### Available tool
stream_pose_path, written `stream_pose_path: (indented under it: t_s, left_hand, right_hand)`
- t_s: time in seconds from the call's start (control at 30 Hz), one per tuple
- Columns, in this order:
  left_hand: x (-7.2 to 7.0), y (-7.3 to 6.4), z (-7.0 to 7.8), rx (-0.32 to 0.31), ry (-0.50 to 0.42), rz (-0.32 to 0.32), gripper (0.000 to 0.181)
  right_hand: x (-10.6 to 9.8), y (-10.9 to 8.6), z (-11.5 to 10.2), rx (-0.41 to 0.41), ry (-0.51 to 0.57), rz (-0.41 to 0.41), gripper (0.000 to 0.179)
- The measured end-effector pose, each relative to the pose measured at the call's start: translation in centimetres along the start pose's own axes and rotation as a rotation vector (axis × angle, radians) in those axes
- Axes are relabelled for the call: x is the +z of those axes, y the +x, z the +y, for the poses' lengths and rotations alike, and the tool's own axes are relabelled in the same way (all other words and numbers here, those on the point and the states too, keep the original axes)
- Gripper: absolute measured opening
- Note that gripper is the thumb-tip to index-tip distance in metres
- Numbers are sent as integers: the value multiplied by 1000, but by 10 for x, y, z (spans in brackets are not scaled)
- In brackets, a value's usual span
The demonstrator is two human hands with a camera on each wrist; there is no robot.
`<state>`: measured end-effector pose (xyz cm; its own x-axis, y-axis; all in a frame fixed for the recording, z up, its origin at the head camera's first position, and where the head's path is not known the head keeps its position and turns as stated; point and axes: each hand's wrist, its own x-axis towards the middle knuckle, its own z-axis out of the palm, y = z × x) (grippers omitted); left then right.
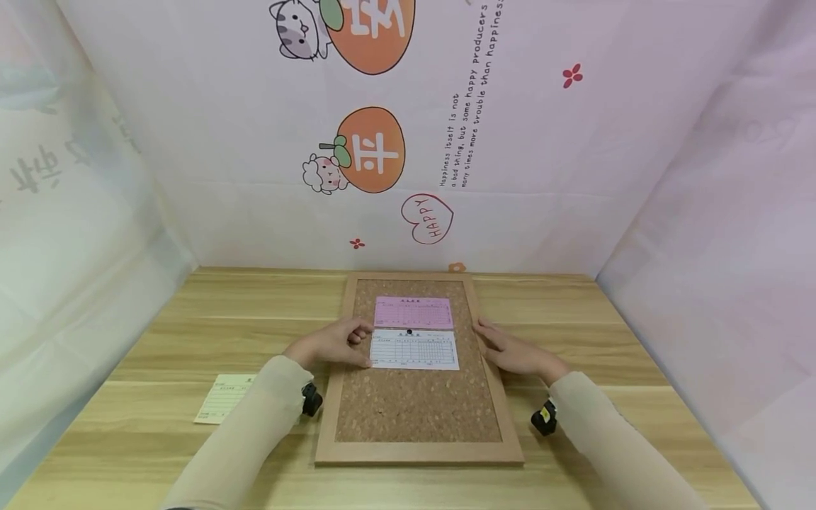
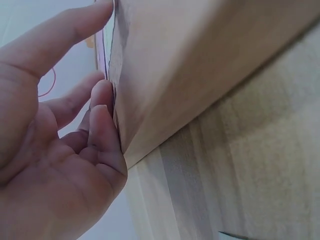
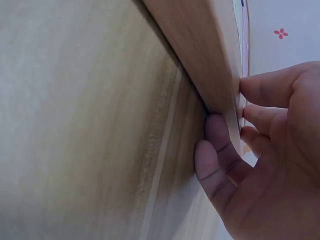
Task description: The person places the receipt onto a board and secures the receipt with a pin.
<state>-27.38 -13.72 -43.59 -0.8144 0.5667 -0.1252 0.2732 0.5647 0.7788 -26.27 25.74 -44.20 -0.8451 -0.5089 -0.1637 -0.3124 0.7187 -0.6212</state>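
A wood-framed corkboard (image 1: 417,407) lies flat on the table, a pink printed form (image 1: 398,313) on its upper part. Directly below that is a white printed form (image 1: 414,354). A small black round pin (image 1: 409,331) sits where the two forms meet. My left hand (image 1: 333,343) lies over the frame's left side, its thumb at the white form's lower left corner; in the left wrist view its lower fingers (image 2: 104,125) bend against the frame. On the right, my right hand (image 1: 518,352) rests with its fingertips against the frame's right side, some down at the tabletop.
A pale yellow printed form (image 1: 223,400) lies on the wooden table (image 1: 146,368) left of the board, partly covered by my left sleeve. A printed white cloth (image 1: 529,198) hangs behind the table, with pale cloths along both sides.
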Motion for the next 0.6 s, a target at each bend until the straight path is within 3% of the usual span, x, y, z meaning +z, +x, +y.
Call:
stream_pose_path:
  t_s: [0.6]
  left_hand:
    - [-6,-22,-3,100,-60,22,61]
  right_hand:
    - [1,0,1,0,16,3,59]
